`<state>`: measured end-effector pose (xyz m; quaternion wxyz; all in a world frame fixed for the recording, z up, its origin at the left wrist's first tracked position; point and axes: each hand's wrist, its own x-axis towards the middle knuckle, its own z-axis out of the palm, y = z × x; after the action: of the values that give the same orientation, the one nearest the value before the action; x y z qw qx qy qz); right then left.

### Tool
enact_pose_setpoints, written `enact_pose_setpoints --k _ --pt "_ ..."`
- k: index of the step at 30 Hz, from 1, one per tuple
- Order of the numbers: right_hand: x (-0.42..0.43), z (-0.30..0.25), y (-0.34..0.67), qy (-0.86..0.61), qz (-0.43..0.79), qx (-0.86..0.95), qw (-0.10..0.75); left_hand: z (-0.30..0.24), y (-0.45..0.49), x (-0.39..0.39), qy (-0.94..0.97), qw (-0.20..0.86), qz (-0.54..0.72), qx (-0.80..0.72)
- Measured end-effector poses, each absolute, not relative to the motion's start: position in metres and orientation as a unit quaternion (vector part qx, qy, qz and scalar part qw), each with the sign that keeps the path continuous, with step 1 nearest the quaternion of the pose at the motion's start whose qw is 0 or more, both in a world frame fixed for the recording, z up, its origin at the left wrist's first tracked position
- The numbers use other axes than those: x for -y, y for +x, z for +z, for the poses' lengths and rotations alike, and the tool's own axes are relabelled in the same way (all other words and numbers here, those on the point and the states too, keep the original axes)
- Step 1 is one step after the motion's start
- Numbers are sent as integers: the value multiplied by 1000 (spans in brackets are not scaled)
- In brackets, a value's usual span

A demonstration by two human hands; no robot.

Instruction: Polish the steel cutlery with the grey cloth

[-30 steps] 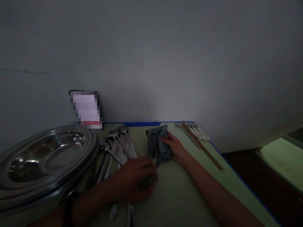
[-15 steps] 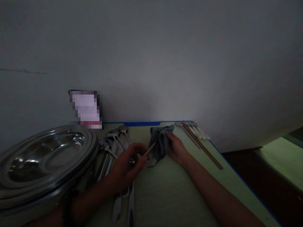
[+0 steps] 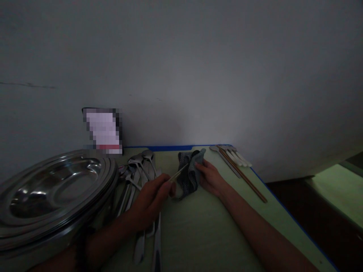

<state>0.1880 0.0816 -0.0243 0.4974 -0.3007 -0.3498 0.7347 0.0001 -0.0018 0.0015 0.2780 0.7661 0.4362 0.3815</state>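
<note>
My left hand (image 3: 157,190) is closed on a thin, pale-handled utensil (image 3: 179,173) that slants up to the right into a grey checked cloth (image 3: 188,179). The utensil's far end is hidden in the folds, so its exact kind cannot be told. Bunched in my right hand (image 3: 211,175), the cloth is gripped from its right side, around the utensil's end. Left of my hands, several metal spoons (image 3: 147,155) and other cutlery lie in a loose pile, partly under my left forearm.
Stacked steel dishes (image 3: 68,185) fill the left side of the table (image 3: 204,234). A blurred-out phone-like screen (image 3: 103,130) leans on the wall behind them. At the right edge lie a spoon (image 3: 225,162), brown chopsticks (image 3: 246,179) and several white-handled utensils (image 3: 241,160).
The left hand has turned and its fingers have closed more around the utensil, whose handle now shows longer and thinner. The cloth has shifted slightly left and its folds have changed.
</note>
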Motion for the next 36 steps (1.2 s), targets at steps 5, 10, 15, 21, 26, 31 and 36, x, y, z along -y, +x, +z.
enact_pose_setpoints --k 5,10,15,21,26,31,36 --pt "-84 -25 184 -312 718 327 529 -2 2 4 851 185 291 -397" --pt "-84 -24 183 -334 705 303 547 -2 4 7 869 172 261 -384" --pt "-82 -23 183 -337 695 318 549 1 3 8 874 152 251 -386" --pt "-82 -24 184 -328 698 339 538 2 5 11 871 176 228 -397" --pt "-81 -24 184 -339 701 358 515 -1 6 6 839 222 231 -440" --pt "-76 -20 182 -352 691 375 509 -1 7 3 833 233 218 -453" --pt "-77 -21 180 -357 681 356 531 2 5 3 847 232 202 -434"
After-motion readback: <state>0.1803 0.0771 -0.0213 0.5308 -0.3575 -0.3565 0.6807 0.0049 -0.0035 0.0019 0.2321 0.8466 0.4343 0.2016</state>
